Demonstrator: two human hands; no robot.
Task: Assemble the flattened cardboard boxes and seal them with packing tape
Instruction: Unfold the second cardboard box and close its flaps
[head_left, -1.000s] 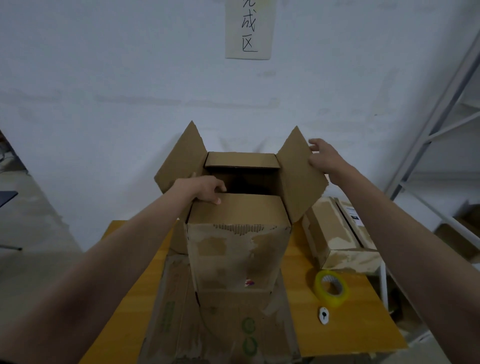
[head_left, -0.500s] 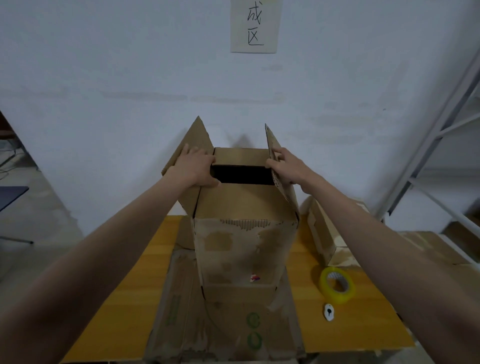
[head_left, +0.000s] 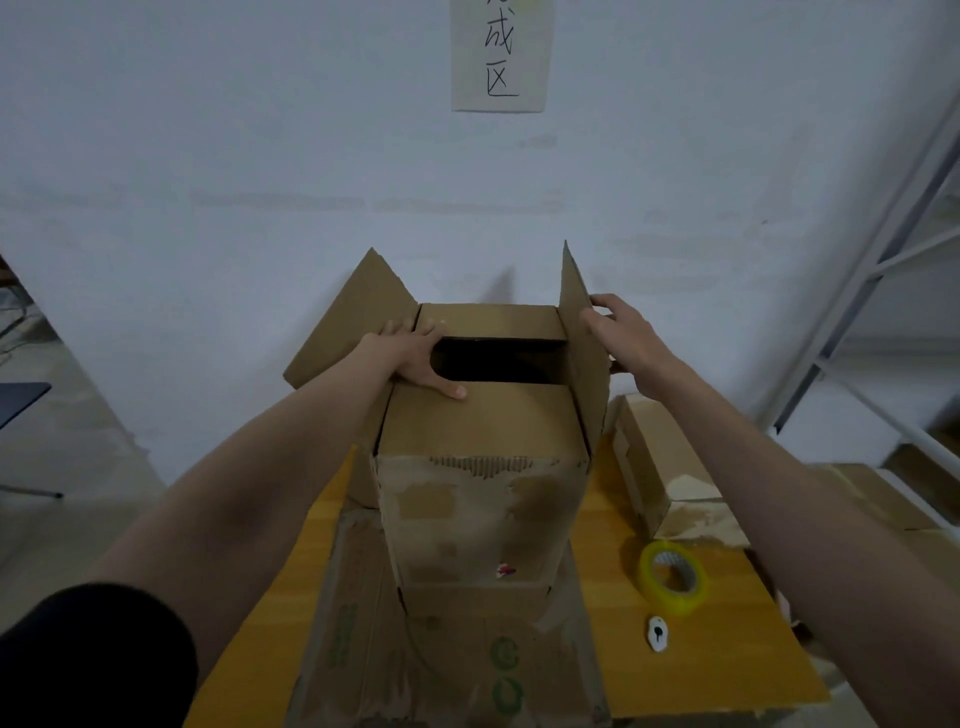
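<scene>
Table (head_left: 691, 670) first: wooden, one, and it holds everything. One flattened box (head_left: 447, 670) lies on it under the standing one. One upright box (head_left: 480, 499) stands on that flat sheet at the middle of the table, near the wall. Its two short flaps are folded in with a dark gap between them. Its left long flap (head_left: 345, 332) leans outward and its right long flap (head_left: 584, 338) stands about upright. One more box (head_left: 660, 467) lies on its side just right of it. One tape roll (head_left: 672, 578), yellow, sits near the table's right front, and one small white cutter (head_left: 657, 633) lies just in front of the roll.

Your left hand (head_left: 415, 353) lies flat on the near short flap, fingers straight, pressing it down. Your right hand (head_left: 621, 332) grips the right long flap at its outer face, thumb side round the edge. Hands are apart, one per side.

Handling, as a guess: empty cardboard, light, stiff along the panels, weak at the creases, skin already torn on the front. Take hold mid-flap near the fold line, not at the corners.
</scene>
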